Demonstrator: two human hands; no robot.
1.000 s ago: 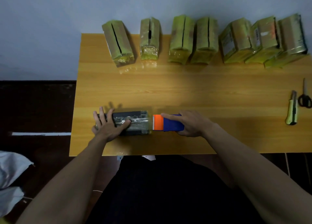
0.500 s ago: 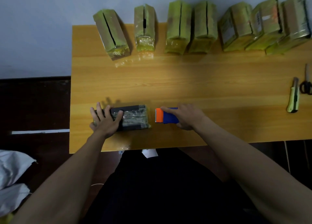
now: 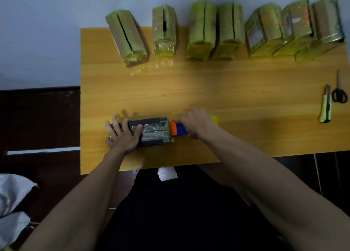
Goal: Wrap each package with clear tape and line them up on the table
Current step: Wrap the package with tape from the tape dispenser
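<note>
Seven wrapped packages (image 3: 200, 31) are standing in a row along the far edge of the bench (image 3: 208, 91), running from about 11 o'clock to 2 o'clock, their sides glossy with clear tape; that part of the job looks finished. An eighth, a dark package (image 3: 151, 132), is lying lengthwise near the front edge at about 8 o'clock from the bench's middle, and shiny tape is already showing across its top and right end.

The left hand (image 3: 124, 135) is resting flat on the package's left half, fingers spread and fairly straight, pinning it down. The right hand (image 3: 195, 123) is curling around the blue and orange tape dispenser (image 3: 177, 130), whose orange end is touching or just beside the package's right end, at 3 o'clock from it.

Judging from this, the dark package is only partly taped: more passes probably remain, then cutting the tape and moving it up to join the row. Whether further unwrapped packages are waiting out of view cannot be told. A utility knife (image 3: 326, 106) and scissors (image 3: 339, 93) are lying untouched at 3 o'clock on the bench.
</note>
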